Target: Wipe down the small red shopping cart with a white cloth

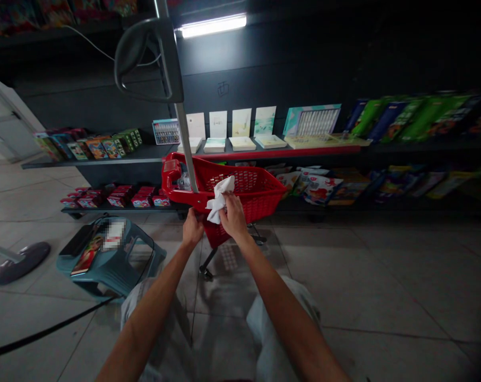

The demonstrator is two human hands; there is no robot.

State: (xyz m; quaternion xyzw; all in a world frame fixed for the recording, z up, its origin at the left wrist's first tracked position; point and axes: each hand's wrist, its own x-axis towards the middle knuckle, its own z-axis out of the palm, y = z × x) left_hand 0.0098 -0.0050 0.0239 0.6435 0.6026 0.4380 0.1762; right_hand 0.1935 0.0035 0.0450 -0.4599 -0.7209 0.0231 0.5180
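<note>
A small red shopping cart (260, 204) with a perforated plastic basket stands in front of me. My right hand (235, 216) is closed on a crumpled white cloth (221, 197) and holds it against the near side of the basket. Just to the left, my left hand (193, 229) grips the cart's near edge below the rim; its fingertips are partly hidden. A grey metal pole (188, 143) rises from the cart, with a dark grey loop handle (175, 69) at its upper part. Something clear, perhaps plastic, lies at the basket's left end.
Behind the cart runs a dark shelf (232, 155) with booklets, boxed pen sets and snack bags. Red packs (121, 195) line the lower shelf. A blue-grey plastic stool (105, 265) bearing flat items stands at left, near a round pole base (21, 263). A black strap (49, 331) crosses the lower left.
</note>
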